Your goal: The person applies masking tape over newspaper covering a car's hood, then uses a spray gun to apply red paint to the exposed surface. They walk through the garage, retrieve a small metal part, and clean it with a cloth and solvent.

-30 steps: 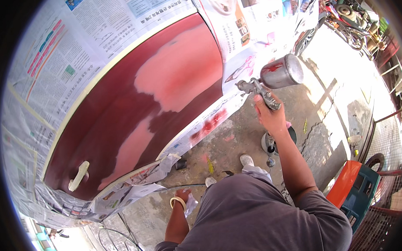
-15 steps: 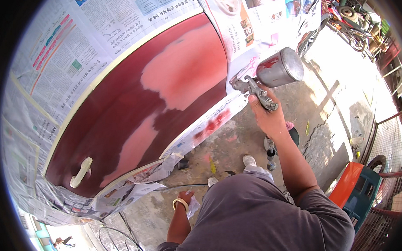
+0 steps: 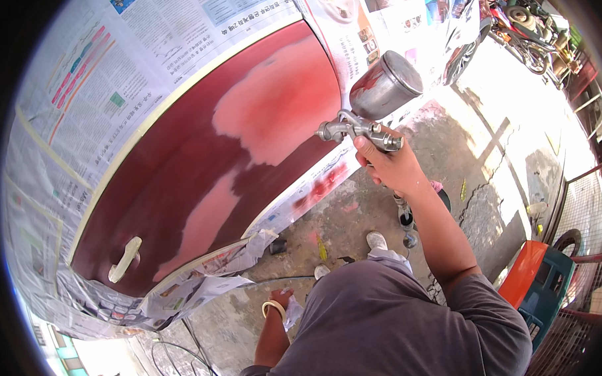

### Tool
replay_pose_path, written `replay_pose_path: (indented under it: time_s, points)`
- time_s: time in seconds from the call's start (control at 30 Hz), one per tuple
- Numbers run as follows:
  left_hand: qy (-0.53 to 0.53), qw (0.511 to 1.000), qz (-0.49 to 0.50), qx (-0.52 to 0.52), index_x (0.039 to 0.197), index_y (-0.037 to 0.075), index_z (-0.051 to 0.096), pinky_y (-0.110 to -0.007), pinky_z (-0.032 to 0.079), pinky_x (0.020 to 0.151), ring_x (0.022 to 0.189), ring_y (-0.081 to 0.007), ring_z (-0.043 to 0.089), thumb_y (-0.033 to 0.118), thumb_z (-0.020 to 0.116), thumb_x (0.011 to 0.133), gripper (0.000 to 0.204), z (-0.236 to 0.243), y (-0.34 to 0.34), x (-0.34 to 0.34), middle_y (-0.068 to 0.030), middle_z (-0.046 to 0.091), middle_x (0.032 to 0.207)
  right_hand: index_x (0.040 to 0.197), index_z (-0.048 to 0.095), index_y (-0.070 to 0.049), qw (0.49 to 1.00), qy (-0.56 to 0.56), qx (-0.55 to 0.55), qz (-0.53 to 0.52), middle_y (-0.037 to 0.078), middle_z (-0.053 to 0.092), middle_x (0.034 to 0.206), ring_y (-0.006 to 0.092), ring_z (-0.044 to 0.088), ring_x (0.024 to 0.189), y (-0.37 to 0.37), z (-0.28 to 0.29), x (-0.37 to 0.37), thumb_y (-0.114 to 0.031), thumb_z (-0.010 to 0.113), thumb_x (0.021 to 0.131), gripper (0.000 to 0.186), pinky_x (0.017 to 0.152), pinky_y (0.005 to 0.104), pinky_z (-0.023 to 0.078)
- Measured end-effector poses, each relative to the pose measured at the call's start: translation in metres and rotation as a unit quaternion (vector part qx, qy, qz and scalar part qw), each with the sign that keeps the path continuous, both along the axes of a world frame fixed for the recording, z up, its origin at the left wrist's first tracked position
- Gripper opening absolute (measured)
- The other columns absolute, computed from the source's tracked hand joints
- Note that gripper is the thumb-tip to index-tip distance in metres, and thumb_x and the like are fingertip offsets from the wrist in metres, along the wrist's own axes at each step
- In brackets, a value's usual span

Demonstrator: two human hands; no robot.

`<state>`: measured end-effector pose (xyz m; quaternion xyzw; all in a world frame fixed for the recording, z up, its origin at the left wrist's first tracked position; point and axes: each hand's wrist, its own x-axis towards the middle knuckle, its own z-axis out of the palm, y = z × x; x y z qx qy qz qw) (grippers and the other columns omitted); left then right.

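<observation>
In my right hand (image 3: 396, 165) is a metal paint spray gun (image 3: 352, 128), my fingers wrapped round its grip. Its grey cup (image 3: 385, 85), smeared with red, tilts above it, and the nozzle points left at a car door panel (image 3: 155, 193). The dark red panel carries lighter pink patches, with a red mist over the upper one. Tape covers the door handle (image 3: 126, 259). Low by my side, my left hand (image 3: 282, 297) is closed on a crumpled whitish sheet (image 3: 293, 312), cloth or paper. A cream ring (image 3: 273, 304), like a tape roll, circles that wrist.
Newspaper (image 3: 138, 68) masks the car around the panel. A black hose (image 3: 281, 279) crosses the concrete floor behind my left hand, and cables (image 3: 181, 364) loop at lower left. An orange and green plastic piece (image 3: 533, 279) stands at right. Motorbikes (image 3: 531, 44) are at far right.
My right hand has swung the spray gun left and slightly up, its nozzle now in front of the panel's right part. My left hand stays low with the crumpled sheet.
</observation>
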<state>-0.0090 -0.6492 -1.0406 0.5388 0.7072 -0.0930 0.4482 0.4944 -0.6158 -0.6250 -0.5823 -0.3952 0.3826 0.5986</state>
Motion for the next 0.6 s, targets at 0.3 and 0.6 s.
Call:
replay_pose_path:
  time_s: [0.3, 0.6]
  points:
    - [0.009, 1.000, 0.004, 0.001, 0.104, -0.002, 0.077, -0.043, 0.055, 0.083, 0.087, -0.0266, 0.071, 0.042, 0.081, 0.085, 0.048, 0.010, -0.005, 0.008, -0.0181, 0.076, 0.095, 0.116, 0.070, -0.006, 0.985, -0.041, -0.032, -0.166, -0.004, 0.055, 0.069, 0.0035, 0.048, 0.062, 0.013, 0.007, 0.066, -0.035, 0.071, 0.100, 0.033, 0.055, 0.0245, 0.039]
    - [-0.005, 1.000, -0.011, 0.004, 0.096, -0.002, 0.076, -0.043, 0.053, 0.077, 0.080, -0.0246, 0.068, 0.045, 0.081, 0.085, 0.048, -0.009, -0.010, -0.002, -0.0166, 0.074, 0.086, 0.130, 0.064, -0.004, 0.982, -0.061, 0.051, -0.171, -0.002, 0.059, 0.080, 0.0040, 0.047, 0.070, 0.023, 0.013, 0.055, -0.030, 0.069, 0.101, 0.039, 0.062, 0.0233, 0.040]
